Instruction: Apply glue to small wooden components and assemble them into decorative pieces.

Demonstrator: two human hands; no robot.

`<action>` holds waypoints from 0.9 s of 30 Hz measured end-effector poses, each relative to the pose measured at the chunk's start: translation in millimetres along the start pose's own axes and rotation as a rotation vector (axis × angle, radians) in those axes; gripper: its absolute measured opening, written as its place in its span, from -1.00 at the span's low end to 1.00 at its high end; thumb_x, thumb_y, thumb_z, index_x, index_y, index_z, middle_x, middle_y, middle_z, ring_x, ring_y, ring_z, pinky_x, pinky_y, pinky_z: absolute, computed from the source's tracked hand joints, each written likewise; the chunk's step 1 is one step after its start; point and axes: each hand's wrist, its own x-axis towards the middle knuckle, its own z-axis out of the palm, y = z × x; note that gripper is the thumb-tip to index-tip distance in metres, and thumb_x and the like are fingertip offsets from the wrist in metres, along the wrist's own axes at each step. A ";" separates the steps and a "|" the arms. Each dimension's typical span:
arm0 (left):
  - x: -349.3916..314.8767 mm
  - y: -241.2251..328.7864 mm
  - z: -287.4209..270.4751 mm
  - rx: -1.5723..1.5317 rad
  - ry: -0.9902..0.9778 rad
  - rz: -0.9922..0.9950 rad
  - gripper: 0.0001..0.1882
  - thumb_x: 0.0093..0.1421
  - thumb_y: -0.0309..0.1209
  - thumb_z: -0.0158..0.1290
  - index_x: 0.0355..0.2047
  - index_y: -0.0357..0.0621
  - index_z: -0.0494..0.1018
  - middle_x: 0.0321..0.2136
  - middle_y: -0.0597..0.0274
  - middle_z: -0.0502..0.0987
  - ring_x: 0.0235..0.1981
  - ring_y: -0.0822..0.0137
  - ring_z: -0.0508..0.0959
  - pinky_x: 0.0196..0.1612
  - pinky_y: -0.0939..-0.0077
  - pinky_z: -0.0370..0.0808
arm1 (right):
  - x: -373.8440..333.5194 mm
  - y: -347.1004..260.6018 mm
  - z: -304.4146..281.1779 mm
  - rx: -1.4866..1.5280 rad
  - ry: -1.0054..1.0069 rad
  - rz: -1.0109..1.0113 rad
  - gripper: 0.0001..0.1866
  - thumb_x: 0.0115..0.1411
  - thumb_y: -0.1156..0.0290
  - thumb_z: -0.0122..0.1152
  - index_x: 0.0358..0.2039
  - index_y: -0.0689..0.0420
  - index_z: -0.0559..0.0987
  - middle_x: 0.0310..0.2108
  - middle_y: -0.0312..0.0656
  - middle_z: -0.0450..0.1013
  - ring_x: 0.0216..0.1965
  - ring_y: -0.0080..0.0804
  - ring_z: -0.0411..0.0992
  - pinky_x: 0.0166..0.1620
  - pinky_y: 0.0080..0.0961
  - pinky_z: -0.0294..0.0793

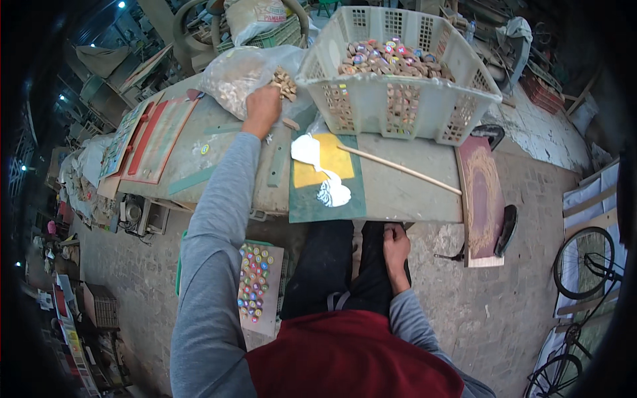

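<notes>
The person's left hand (264,106) reaches to the open mouth of a clear plastic bag (229,83), at the small wooden pieces (284,85) there; whether its fingers are closed on one cannot be told. The right hand (397,251), well apart, hangs low by the thigh at the worktop's (411,202) front edge, its fingertips partly hidden. The step in hand looks like picking pieces from the bag; the next move seems to call for gripping wood without catching loose plastic. Nearer the body, white paste (334,194) lies on a green board (302,209), with a thin stick (405,171) beside. Behind, a pale basket (370,109) holds more pieces, some with coloured faces.
</notes>
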 end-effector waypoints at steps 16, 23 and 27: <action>-170.6 49.9 -68.7 -1.598 0.230 -0.607 -0.78 0.24 -0.52 0.07 -0.12 -0.36 0.51 -0.31 0.22 0.57 -0.28 0.48 0.52 -0.16 0.62 0.43 | -25.2 -192.4 -151.9 0.131 -0.290 -0.879 -0.91 0.08 0.51 0.28 -0.38 0.21 0.63 -0.55 -0.17 0.46 -0.50 -0.24 0.43 -0.35 -0.34 0.40; -174.2 41.6 -62.0 -1.705 0.348 -0.673 -0.73 0.23 -0.59 0.08 -0.05 -0.38 0.47 -0.29 0.20 0.59 -0.24 0.47 0.56 -0.11 0.61 0.46 | 99.9 -353.3 -201.5 -0.119 -0.168 -1.054 -0.81 0.17 0.43 0.16 -0.27 0.28 0.61 -0.47 -0.15 0.53 -0.43 -0.43 0.49 -0.32 -0.42 0.45; -171.9 41.6 -63.3 -1.683 0.304 -0.645 -0.76 0.26 -0.60 0.05 -0.06 -0.39 0.47 -0.30 0.19 0.59 -0.25 0.50 0.56 -0.12 0.62 0.46 | 208.5 -395.5 -154.1 -0.439 -0.440 -0.911 -0.75 0.26 0.43 0.07 -0.16 0.32 0.59 -0.41 -0.18 0.56 -0.34 -0.46 0.53 -0.21 -0.50 0.51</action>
